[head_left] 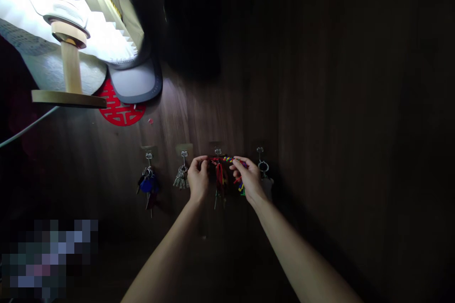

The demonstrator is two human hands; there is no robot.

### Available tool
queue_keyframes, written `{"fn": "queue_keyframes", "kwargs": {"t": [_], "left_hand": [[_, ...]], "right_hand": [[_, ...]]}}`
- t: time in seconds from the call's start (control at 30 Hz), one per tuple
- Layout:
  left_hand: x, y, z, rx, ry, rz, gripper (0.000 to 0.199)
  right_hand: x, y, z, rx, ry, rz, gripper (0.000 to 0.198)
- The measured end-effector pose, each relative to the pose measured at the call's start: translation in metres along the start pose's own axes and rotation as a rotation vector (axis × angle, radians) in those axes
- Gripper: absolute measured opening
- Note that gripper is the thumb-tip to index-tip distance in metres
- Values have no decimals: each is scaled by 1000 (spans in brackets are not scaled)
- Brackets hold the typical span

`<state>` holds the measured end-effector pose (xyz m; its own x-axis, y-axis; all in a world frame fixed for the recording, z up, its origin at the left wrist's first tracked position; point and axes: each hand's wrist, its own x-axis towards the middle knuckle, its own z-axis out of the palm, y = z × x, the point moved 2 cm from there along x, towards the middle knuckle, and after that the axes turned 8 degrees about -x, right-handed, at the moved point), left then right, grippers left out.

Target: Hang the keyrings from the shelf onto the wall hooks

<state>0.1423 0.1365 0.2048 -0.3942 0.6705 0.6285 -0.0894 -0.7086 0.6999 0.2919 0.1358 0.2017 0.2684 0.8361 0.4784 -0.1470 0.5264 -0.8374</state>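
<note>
Both hands are at the third hook on a dark wooden surface. A braided multicoloured cord stretches between them, across the front of this hook. My left hand pinches its dark red left end. With thumb and fingers, my right hand grips the right end, and coloured strands dangle below that hand. Red cords hang straight down under the hook, with a thin key-like metal piece at the bottom. Whether the braid is looped on the hook, I cannot tell.
Key bunches and keys with a blue tag hang on hooks to the left. A ring hangs at the right hook. Upper left are a lit pleated lamp, a grey cap and a red round cutout.
</note>
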Motion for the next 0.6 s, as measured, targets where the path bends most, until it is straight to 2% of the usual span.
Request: {"fn": "queue_keyframes", "kwargs": {"t": [0.23, 0.43, 0.6], "left_hand": [[-12, -14, 4, 74, 68, 8, 15], [-33, -31, 1, 93, 30, -45, 16], [-50, -34, 3, 67, -29, -82, 19]], "right_hand": [[-1, 17, -4, 3, -13, 9, 39], [-15, 37, -5, -4, -40, 47, 41], [-30, 52, -3, -42, -64, 46, 41]]}}
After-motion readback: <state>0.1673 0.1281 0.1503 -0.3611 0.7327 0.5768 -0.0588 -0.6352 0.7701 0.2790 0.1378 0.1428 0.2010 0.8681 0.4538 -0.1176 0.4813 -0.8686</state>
